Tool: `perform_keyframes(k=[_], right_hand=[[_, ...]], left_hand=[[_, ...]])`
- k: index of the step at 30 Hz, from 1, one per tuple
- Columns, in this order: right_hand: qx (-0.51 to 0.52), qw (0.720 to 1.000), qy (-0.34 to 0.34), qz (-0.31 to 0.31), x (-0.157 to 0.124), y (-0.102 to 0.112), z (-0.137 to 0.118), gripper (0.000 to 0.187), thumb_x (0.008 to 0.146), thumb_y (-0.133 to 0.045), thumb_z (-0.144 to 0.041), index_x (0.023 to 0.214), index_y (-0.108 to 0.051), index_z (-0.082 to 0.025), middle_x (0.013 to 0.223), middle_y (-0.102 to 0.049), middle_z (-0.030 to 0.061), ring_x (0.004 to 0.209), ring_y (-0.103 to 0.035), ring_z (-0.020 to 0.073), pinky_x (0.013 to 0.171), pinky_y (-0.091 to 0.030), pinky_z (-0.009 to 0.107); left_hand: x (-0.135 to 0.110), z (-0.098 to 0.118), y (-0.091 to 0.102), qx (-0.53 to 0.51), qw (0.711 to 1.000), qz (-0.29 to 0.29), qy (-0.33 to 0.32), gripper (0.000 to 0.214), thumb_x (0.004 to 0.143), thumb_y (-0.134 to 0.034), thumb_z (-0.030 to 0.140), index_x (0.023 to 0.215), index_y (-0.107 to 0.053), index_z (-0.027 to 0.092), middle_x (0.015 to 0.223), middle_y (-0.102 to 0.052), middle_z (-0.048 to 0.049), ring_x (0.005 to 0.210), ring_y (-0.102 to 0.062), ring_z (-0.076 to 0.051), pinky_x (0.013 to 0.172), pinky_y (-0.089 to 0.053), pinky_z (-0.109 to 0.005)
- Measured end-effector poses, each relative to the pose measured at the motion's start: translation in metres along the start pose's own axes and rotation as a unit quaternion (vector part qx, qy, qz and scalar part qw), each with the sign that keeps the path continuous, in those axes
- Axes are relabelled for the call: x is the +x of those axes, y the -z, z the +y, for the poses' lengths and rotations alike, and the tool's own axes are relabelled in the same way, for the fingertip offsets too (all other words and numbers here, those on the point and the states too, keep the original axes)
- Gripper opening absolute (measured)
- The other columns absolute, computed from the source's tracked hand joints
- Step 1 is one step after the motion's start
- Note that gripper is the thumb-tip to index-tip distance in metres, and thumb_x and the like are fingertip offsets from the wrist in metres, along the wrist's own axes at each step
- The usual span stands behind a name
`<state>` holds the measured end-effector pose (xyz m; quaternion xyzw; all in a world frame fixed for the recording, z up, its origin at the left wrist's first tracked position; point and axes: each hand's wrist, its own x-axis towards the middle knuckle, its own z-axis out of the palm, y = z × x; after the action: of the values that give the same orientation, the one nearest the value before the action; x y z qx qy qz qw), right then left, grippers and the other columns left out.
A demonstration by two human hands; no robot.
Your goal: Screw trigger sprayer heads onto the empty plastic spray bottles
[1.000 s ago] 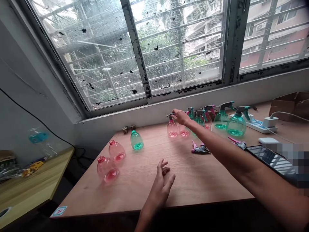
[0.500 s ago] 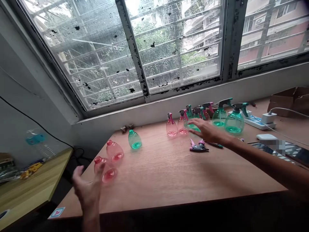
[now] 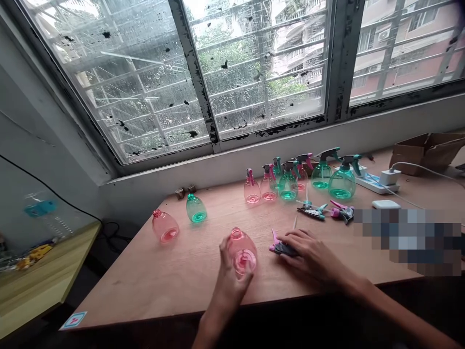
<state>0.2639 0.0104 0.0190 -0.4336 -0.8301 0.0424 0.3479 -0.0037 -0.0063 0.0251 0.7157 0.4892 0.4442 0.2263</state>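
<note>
My left hand [image 3: 232, 278] is wrapped round a clear pink spray bottle [image 3: 242, 245] with an uncapped neck, near the front middle of the table. To its right, my right hand [image 3: 308, 254] has its fingers closed over a grey and pink trigger spray head [image 3: 284, 249] low on the tabletop; a thin tube sticks up behind the fingers. Another uncapped pink bottle [image 3: 165, 228] and an uncapped green bottle [image 3: 196, 209] stand at the left. Beyond my right hand lie a black and teal spray head [image 3: 312, 211] and a grey and pink spray head [image 3: 342, 213].
Several pink and green bottles with spray heads fitted, among them a large green one [image 3: 342, 184], line the back of the wooden table [image 3: 145, 286]. A power strip [image 3: 378, 183], a white case [image 3: 386, 205] and a cardboard box [image 3: 417, 154] are at the right.
My left hand has taken a pink bottle from the left and brought it to the middle. My right hand has come from the back toward me, with the grey and pink spray head under its fingers.
</note>
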Motion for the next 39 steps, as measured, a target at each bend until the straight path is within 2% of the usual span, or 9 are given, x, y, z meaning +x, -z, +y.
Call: perform_keyframes(k=[4,6,10,13,19,26,31,35,39], right_hand=[[0.194,0.965,-0.057,0.169,-0.019,0.003,-0.009,0.022,0.088,-0.067,-0.027,0.11,-0.068,-0.027,0.11,-0.075,0.009,0.108,-0.066,0.0318,0.095,-0.049,0.05],[0.348,0.892,-0.129,0.257,-0.023,0.015,-0.007,0.021,0.089,-0.066,-0.031,0.109,-0.067,-0.028,0.105,-0.076,0.0063,0.102,-0.069,0.0301,0.092,-0.051,0.049],[0.579,0.694,-0.167,0.395,-0.025,0.059,-0.007,0.019,0.088,-0.066,-0.037,0.104,-0.071,-0.029,0.091,-0.077,-0.0027,0.091,-0.071,0.0202,0.091,-0.055,0.035],[0.629,0.627,-0.17,0.427,-0.032,0.086,-0.012,0.017,0.089,-0.067,-0.04,0.104,-0.073,-0.035,0.088,-0.077,-0.0073,0.088,-0.071,0.0145,0.09,-0.056,0.026],[0.628,0.638,-0.237,0.378,-0.045,0.091,-0.016,0.022,0.085,-0.068,-0.048,0.1,-0.076,-0.033,0.087,-0.08,-0.0028,0.092,-0.072,0.0204,0.09,-0.058,0.029],[0.661,0.609,-0.272,0.345,-0.035,0.079,-0.031,0.019,0.09,-0.063,-0.045,0.1,-0.075,-0.034,0.092,-0.08,-0.0036,0.094,-0.073,0.0158,0.088,-0.058,0.023],[0.65,0.6,-0.321,0.338,-0.031,0.07,-0.029,0.025,0.09,-0.062,-0.046,0.098,-0.076,-0.026,0.096,-0.079,0.0005,0.098,-0.072,0.0181,0.096,-0.054,0.026],[0.62,0.635,-0.288,0.359,-0.029,0.066,-0.022,0.026,0.093,-0.058,-0.044,0.097,-0.076,-0.026,0.093,-0.08,0.0003,0.1,-0.071,0.0193,0.102,-0.048,0.028],[0.607,0.682,-0.261,0.314,-0.023,0.047,-0.021,0.03,0.096,-0.054,-0.043,0.1,-0.076,-0.023,0.099,-0.08,0.005,0.107,-0.068,0.0257,0.105,-0.044,0.037]], left_hand=[[-0.002,-0.006,-0.022,-0.044,0.998,-0.052,-0.008,0.09,0.083,-0.067,0.023,0.149,-0.006,0.025,0.155,-0.031,-0.0181,0.142,-0.039,-0.031,0.117,-0.034,-0.052],[-0.002,-0.008,-0.021,-0.052,0.998,-0.039,0.007,0.085,0.084,-0.068,0.024,0.146,-0.01,0.024,0.153,-0.034,-0.0184,0.141,-0.04,-0.032,0.116,-0.033,-0.054],[-0.007,0.002,-0.013,0.013,0.999,-0.031,-0.022,0.075,0.087,-0.065,0.023,0.146,-0.02,0.026,0.153,-0.032,-0.0144,0.146,-0.03,-0.031,0.12,-0.024,-0.057],[-0.011,0.012,-0.01,0.1,0.991,-0.03,-0.082,0.073,0.089,-0.059,0.017,0.15,-0.02,0.03,0.155,-0.027,-0.0108,0.147,-0.025,-0.029,0.12,-0.025,-0.054],[-0.012,0.012,-0.012,0.152,0.982,-0.021,-0.108,0.077,0.088,-0.057,0.011,0.151,-0.018,0.03,0.155,-0.026,-0.0114,0.145,-0.025,-0.029,0.119,-0.026,-0.055],[-0.011,0.01,-0.01,0.132,0.983,-0.043,-0.118,0.08,0.088,-0.057,0.011,0.152,-0.013,0.034,0.156,-0.023,-0.0107,0.147,-0.022,-0.03,0.119,-0.024,-0.057],[-0.011,0.007,-0.008,0.111,0.989,-0.037,-0.089,0.076,0.091,-0.058,0.017,0.152,-0.016,0.034,0.155,-0.027,-0.0101,0.147,-0.025,-0.03,0.12,-0.022,-0.059],[-0.012,0.007,-0.01,0.111,0.988,-0.04,-0.097,0.079,0.091,-0.059,0.017,0.153,-0.013,0.035,0.159,-0.02,-0.0092,0.149,-0.019,-0.029,0.121,-0.022,-0.057],[-0.013,0.005,-0.012,0.082,0.99,-0.041,-0.106,0.087,0.091,-0.06,0.017,0.155,-0.003,0.031,0.16,-0.018,-0.0111,0.151,-0.017,-0.028,0.122,-0.023,-0.053]])
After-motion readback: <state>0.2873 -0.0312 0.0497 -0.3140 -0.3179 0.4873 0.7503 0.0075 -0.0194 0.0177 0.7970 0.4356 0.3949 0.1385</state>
